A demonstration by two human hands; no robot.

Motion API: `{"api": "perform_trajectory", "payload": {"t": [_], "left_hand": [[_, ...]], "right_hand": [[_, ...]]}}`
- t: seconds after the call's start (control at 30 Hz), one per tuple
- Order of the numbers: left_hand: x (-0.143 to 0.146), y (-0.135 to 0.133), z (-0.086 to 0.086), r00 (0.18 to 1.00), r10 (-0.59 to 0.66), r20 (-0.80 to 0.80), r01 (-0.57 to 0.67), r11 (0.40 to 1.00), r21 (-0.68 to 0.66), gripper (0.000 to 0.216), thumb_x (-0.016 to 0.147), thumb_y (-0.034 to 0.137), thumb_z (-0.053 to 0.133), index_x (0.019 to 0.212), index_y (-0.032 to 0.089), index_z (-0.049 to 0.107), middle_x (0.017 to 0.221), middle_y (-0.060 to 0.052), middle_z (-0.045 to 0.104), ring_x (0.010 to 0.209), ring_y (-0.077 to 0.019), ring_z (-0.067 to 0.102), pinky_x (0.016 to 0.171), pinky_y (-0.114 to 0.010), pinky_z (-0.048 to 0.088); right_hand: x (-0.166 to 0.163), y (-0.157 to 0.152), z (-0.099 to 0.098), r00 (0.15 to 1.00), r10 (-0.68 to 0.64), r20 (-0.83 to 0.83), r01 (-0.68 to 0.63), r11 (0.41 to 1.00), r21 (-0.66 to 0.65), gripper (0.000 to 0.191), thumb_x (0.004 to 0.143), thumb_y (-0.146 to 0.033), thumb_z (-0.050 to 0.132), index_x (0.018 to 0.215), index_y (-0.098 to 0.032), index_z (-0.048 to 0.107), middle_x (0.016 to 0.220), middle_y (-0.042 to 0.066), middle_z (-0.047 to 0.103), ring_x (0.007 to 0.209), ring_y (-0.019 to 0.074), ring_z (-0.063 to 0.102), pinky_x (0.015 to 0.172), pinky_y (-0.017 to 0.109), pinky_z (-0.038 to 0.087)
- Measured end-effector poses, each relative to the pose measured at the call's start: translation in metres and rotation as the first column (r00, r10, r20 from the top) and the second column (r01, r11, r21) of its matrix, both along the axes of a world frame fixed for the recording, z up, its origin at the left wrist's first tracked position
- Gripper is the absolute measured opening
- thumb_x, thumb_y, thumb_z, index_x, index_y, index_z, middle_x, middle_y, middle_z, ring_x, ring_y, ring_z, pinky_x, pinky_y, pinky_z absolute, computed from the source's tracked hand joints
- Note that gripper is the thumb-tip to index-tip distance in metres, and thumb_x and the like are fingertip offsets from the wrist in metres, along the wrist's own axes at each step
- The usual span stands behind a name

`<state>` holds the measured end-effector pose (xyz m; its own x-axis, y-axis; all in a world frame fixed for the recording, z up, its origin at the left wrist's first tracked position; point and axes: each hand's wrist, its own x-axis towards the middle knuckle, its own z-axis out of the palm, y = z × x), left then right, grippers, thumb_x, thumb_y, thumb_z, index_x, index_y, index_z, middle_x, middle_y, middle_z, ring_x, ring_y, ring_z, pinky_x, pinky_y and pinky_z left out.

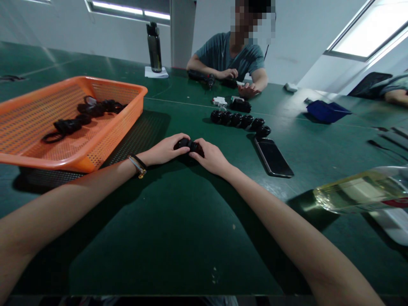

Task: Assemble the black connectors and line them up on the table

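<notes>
Both my hands meet on the green table (178, 238) around one small black part (188, 145). My left hand (165, 149) grips its left side with curled fingers, and my right hand (211, 157) grips its right side the same way. A bracelet sits on my left wrist. A row of several similar black round parts (239, 120) lies just beyond my hands. A black phone (273, 157) lies flat to the right of my right hand.
An orange mesh basket (105, 140) with black parts stands at the left on a dark mat. Across the table a person handles a black tool (202, 77). A dark bottle (154, 46), a blue tray (325, 111) and a clear bottle of yellowish liquid (357, 193) stand around.
</notes>
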<state>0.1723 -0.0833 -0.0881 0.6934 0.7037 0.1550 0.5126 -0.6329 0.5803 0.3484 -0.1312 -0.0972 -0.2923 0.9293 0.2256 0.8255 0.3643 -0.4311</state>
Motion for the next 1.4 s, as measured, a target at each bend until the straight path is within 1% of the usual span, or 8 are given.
{"api": "perform_trajectory", "payload": {"t": [0.1, 0.3, 0.57, 0.87, 1.07, 1.4], "left_hand": [[0.0004, 0.0001, -0.0008, 1.000, 0.007, 0.001, -0.007, 1.000, 0.002, 0.043, 0.078, 0.041, 0.043, 0.111, 0.013, 0.048, 0.110, -0.010, 0.056, 0.096, -0.0230, 0.052, 0.087, -0.037, 0.039], [0.0007, 0.0012, -0.0012, 1.000, -0.003, 0.016, 0.003, 1.000, 0.000, 0.043, 0.079, 0.041, 0.043, 0.111, 0.013, 0.048, 0.110, -0.010, 0.056, 0.096, -0.0230, 0.052, 0.087, -0.037, 0.039], [0.0007, -0.0001, 0.0005, 1.000, -0.005, 0.013, 0.005, 1.000, 0.004, 0.042, 0.079, 0.041, 0.043, 0.110, 0.013, 0.048, 0.110, -0.010, 0.056, 0.096, -0.0228, 0.052, 0.087, -0.037, 0.040], [0.0010, -0.0008, 0.0012, 1.000, -0.003, 0.013, 0.003, 1.000, 0.002, 0.042, 0.078, 0.041, 0.043, 0.110, 0.013, 0.048, 0.110, -0.009, 0.056, 0.096, -0.0227, 0.052, 0.087, -0.036, 0.040], [0.0003, 0.0011, -0.0012, 1.000, -0.007, 0.027, 0.007, 1.000, 0.006, 0.042, 0.078, 0.040, 0.043, 0.109, 0.013, 0.049, 0.109, -0.009, 0.056, 0.096, -0.0226, 0.052, 0.087, -0.036, 0.040], [0.0008, 0.0000, 0.0002, 1.000, -0.007, 0.022, 0.007, 1.000, -0.002, 0.042, 0.079, 0.039, 0.043, 0.110, 0.012, 0.048, 0.110, -0.010, 0.056, 0.097, -0.0229, 0.052, 0.087, -0.036, 0.039]], "right_hand": [[-0.0003, 0.0000, -0.0002, 1.000, -0.002, 0.009, 0.002, 1.000, 0.004, 0.028, 0.081, -0.029, 0.052, 0.103, -0.013, 0.049, 0.092, 0.009, 0.061, 0.080, 0.0182, 0.055, 0.069, 0.029, 0.040], [-0.0007, -0.0010, 0.0014, 1.000, 0.005, 0.012, -0.005, 1.000, -0.006, 0.025, 0.082, -0.029, 0.049, 0.102, -0.013, 0.049, 0.089, 0.008, 0.060, 0.077, 0.0175, 0.055, 0.066, 0.028, 0.039], [-0.0012, -0.0007, 0.0023, 1.000, 0.002, 0.009, -0.002, 1.000, -0.018, 0.026, 0.083, -0.029, 0.049, 0.102, -0.012, 0.050, 0.088, 0.008, 0.060, 0.076, 0.0172, 0.054, 0.065, 0.028, 0.039], [-0.0018, -0.0013, 0.0027, 0.999, -0.007, 0.036, 0.008, 1.000, -0.021, 0.025, 0.083, -0.030, 0.048, 0.101, -0.012, 0.050, 0.088, 0.009, 0.060, 0.077, 0.0177, 0.054, 0.066, 0.028, 0.039], [-0.0022, -0.0010, 0.0028, 0.999, -0.013, 0.052, 0.014, 1.000, -0.019, 0.026, 0.084, -0.032, 0.047, 0.102, -0.012, 0.050, 0.090, 0.009, 0.061, 0.078, 0.0183, 0.055, 0.066, 0.028, 0.039], [0.0010, -0.0003, -0.0024, 0.999, 0.004, -0.038, -0.003, 0.999, 0.034, 0.025, 0.082, -0.030, 0.050, 0.101, -0.014, 0.048, 0.092, 0.008, 0.060, 0.080, 0.0176, 0.055, 0.068, 0.030, 0.041]]}}
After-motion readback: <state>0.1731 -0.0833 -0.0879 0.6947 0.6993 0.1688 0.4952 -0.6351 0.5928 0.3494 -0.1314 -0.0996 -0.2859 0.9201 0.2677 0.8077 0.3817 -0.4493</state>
